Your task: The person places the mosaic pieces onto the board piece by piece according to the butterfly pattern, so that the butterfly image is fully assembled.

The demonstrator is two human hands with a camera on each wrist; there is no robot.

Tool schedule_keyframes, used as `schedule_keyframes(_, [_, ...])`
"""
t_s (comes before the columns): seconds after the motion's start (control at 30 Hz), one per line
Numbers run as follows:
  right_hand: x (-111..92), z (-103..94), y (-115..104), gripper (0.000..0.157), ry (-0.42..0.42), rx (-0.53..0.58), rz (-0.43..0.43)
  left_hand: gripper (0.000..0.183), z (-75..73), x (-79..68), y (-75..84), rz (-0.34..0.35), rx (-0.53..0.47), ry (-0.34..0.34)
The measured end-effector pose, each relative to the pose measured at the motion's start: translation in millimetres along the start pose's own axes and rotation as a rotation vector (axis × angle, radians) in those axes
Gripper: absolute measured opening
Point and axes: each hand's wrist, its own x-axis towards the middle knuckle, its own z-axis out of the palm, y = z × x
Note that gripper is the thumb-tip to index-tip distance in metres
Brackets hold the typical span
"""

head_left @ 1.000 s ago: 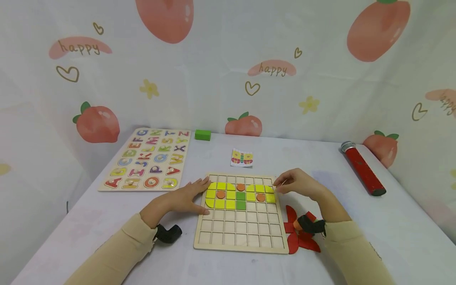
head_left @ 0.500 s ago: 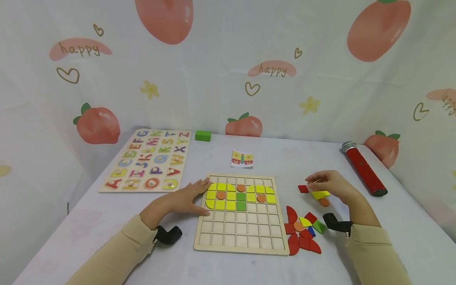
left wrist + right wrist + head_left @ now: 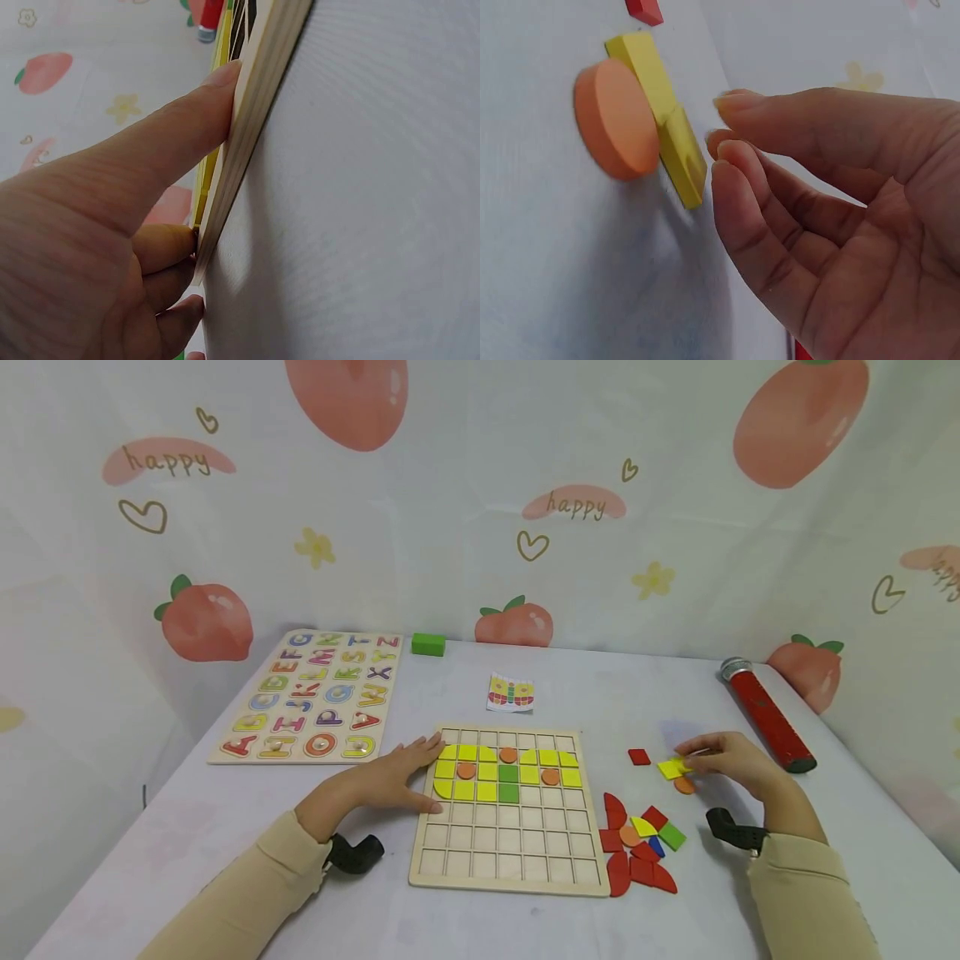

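My left hand [image 3: 381, 777] rests on the left edge of a wooden grid board [image 3: 510, 864], fingers spread, thumb on the rim. Yellow tiles, orange discs and two green squares [image 3: 508, 792] fill part of its upper rows. To the right of the board, my right hand [image 3: 731, 764] hovers beside two yellow tiles [image 3: 667, 770] that touch each other. In the right wrist view its loosely bent fingers and thumb are apart, with nothing between them, close to the nearer yellow tile [image 3: 684, 157]. An orange disc [image 3: 619, 120] lies against the yellow tiles.
A pile of mostly red pieces [image 3: 642, 872] lies by the board's lower right. One red tile [image 3: 639, 757] sits apart. Behind are a butterfly picture card [image 3: 511, 693], an alphabet puzzle [image 3: 300, 702], a green block [image 3: 428, 645] and a red microphone [image 3: 768, 714].
My right hand has left the board's upper right corner and moved right to the loose yellow tiles. A yellow piece sits in that corner. The left hand has stayed put.
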Motion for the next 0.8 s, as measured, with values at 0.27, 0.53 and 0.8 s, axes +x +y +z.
schedule_keyframes(0.27, [3,1.4,11,0.045,-0.020,0.047,-0.011,0.097,0.2,0.5,-0.8,0.004,0.007,0.002])
schedule_keyframes(0.53, [8,4.9,17,0.050,-0.003,0.015,0.017,0.097,0.7,1.8,-0.6,-0.007,0.012,0.004])
schedule_keyframes(0.8, [6,6.0,10,0.043,0.035,-0.091,0.054,0.098,0.3,1.6,-0.5,-0.003,0.001,0.002])
